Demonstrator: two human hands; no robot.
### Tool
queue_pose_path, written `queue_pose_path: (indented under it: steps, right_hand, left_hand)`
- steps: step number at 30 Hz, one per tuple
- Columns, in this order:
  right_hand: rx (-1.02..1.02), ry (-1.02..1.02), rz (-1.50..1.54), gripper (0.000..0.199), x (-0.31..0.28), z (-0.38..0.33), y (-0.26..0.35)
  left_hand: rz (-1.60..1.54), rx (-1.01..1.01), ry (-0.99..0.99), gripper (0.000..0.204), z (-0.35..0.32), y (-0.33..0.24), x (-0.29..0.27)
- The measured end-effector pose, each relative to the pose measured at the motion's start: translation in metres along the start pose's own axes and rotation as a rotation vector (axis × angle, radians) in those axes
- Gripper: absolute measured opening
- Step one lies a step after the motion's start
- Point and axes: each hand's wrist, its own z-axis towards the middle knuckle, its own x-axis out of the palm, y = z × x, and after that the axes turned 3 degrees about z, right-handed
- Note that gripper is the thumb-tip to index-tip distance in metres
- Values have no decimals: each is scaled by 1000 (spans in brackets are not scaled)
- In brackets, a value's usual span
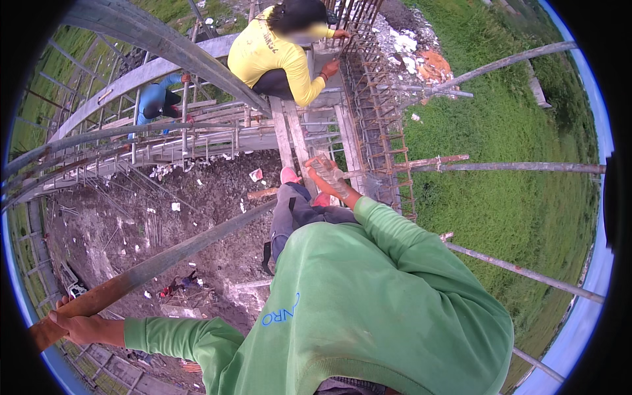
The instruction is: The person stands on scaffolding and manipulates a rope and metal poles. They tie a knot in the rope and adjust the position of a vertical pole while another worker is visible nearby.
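At the lower left my left hand (74, 324) is wrapped round a long, rust-stained scaffold pole (158, 263) that slants up towards the middle. My right hand (331, 180) is in front of my legs, beside the rebar cage (368, 112). Grey smears cover it, and a short pale bar (354, 174) shows next to it. Whether its fingers grip that bar I cannot make out. My pink-shod feet (288, 175) stand on narrow wooden planks (297, 135).
A co-worker in a yellow shirt (271, 49) crouches ahead, hands at the rebar. Another in blue (153, 99) is on scaffolding to the left. Poles (513, 167) jut out over grass (487, 125) at right. Far below on the left lies dark, littered ground (197, 197).
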Motion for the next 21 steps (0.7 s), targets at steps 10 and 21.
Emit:
queue_pose_path:
  steps: [10, 21]
  right_hand:
    - [-47, -17, -34, 13, -2, -3, -1]
    - [-78, -29, -131, 12, -2, 1, 0]
  left_hand:
    - [-3, -21, -10, 51, 0, -1, 0]
    - [-34, -5, -3, 51, -1, 0, 0]
